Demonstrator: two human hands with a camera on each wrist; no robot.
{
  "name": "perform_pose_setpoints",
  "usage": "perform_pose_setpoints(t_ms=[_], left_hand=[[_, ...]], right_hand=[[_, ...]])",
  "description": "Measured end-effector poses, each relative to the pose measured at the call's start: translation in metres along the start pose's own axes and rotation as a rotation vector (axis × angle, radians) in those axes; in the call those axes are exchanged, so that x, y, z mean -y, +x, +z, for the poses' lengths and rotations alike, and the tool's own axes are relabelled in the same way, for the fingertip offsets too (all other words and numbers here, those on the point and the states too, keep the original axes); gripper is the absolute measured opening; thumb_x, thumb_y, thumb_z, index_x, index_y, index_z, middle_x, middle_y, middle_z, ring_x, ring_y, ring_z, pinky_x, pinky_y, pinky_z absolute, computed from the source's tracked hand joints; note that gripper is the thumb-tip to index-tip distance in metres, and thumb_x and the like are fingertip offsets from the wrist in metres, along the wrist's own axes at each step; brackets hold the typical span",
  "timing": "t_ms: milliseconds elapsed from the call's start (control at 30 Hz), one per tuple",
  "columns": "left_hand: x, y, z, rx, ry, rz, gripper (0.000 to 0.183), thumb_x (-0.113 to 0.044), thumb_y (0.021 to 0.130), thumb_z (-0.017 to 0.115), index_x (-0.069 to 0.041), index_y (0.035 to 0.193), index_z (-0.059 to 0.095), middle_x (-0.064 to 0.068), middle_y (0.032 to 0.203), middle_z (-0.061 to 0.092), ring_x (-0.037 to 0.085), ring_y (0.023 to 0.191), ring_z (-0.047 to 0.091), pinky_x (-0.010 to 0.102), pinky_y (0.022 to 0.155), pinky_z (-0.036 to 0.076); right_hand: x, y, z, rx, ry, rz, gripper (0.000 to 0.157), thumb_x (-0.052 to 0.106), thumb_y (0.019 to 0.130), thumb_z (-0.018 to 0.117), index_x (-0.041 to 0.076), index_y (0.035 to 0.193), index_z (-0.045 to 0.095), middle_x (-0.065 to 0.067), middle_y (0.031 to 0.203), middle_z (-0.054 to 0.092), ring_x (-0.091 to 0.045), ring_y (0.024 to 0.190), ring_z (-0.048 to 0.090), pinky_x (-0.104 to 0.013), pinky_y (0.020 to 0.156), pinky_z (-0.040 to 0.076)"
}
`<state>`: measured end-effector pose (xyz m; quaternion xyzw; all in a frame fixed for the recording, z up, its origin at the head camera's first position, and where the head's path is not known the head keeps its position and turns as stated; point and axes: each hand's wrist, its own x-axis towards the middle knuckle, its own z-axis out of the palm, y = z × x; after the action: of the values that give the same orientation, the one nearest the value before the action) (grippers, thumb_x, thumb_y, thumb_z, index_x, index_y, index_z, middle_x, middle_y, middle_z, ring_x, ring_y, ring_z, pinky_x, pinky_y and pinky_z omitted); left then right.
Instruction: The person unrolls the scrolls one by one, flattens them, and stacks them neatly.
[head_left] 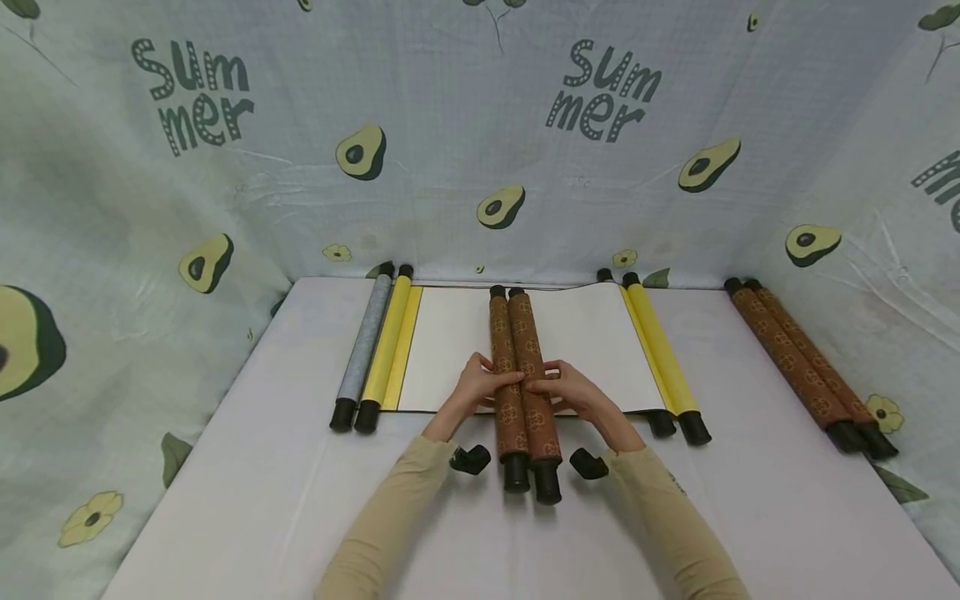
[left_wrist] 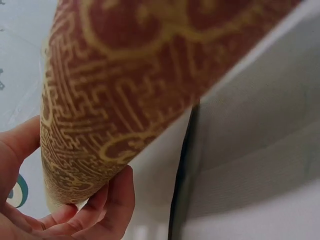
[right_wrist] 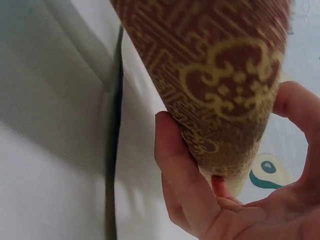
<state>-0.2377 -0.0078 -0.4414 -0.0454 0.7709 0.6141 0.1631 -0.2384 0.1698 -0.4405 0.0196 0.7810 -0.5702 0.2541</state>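
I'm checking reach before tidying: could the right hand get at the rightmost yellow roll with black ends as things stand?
Probably not immediately: the right hand grips a brown gold-patterned roll. Once freed, likely yes; the yellow roll lies nearby, nothing standing between.

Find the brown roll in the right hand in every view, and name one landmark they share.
Head: the brown roll, just right of centre, in the right hand.
Left wrist: not distinguishable; the left-hand roll spans the top.
Right wrist: upper centre to right, narrowing down into the right hand.
Shared landmark: avocado-printed cloth; head top, left wrist's left edge, right wrist's right edge.
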Motion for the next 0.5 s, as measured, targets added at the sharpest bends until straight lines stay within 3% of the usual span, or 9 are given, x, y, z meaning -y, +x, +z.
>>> perform_pose_setpoints(t_ms=[200,300,500], left_hand=[[-0.008,-0.001,-0.002,0.007,0.010,-0.016,0.050,-0.025,0.074,0.071,-0.004,0.098,0.034,0.010,0.088,0.046,0.017,0.063,0.055,0.027,0.052,0.049],[-0.011,-0.001,-0.002,0.017,-0.003,-0.011,0.046,-0.024,0.075,0.070,-0.005,0.096,0.033,0.008,0.086,0.046,0.015,0.062,0.054,0.026,0.050,0.047],[-0.015,-0.002,-0.001,0.053,-0.046,-0.003,0.044,-0.026,0.076,0.070,-0.009,0.090,0.032,0.004,0.077,0.047,0.012,0.056,0.052,0.026,0.049,0.047]], right_hand=[[0.005,0.000,-0.001,-0.019,-0.067,0.016,0.083,0.044,0.076,0.065,0.001,0.132,0.022,-0.024,0.133,0.036,-0.033,0.111,0.050,-0.041,0.080,0.049],[0.008,0.001,0.000,-0.053,-0.123,0.017,0.087,0.054,0.073,0.064,0.001,0.130,0.023,-0.023,0.131,0.041,-0.031,0.107,0.054,-0.039,0.078,0.050],[0.012,-0.002,0.000,-0.070,-0.161,0.010,0.081,0.045,0.075,0.066,-0.002,0.127,0.024,-0.022,0.122,0.046,-0.023,0.093,0.059,-0.035,0.073,0.052]])
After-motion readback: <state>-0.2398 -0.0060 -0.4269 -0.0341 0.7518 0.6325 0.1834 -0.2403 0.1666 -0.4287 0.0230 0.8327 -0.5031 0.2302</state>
